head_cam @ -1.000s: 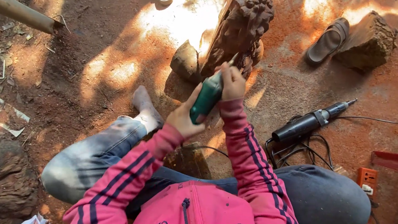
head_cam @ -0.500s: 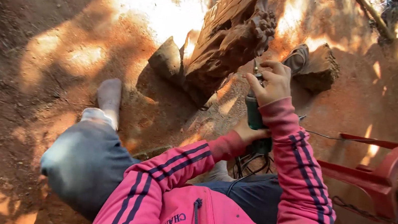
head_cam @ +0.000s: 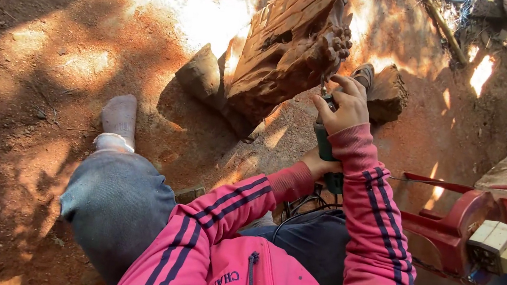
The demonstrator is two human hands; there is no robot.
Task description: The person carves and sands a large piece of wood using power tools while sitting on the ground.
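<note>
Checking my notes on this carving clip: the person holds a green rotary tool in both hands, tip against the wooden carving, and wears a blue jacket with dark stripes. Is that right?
Not quite: the jacket is pink, not blue, as the head view shows. The rest stands: the right hand and the left hand both grip the green rotary tool, its tip against the wooden carving, and the sleeves carry dark stripes.

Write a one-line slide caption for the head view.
Seated on red earth, a person steadies a green rotary tool with right hand and left hand against a carved wooden sculpture.
</note>
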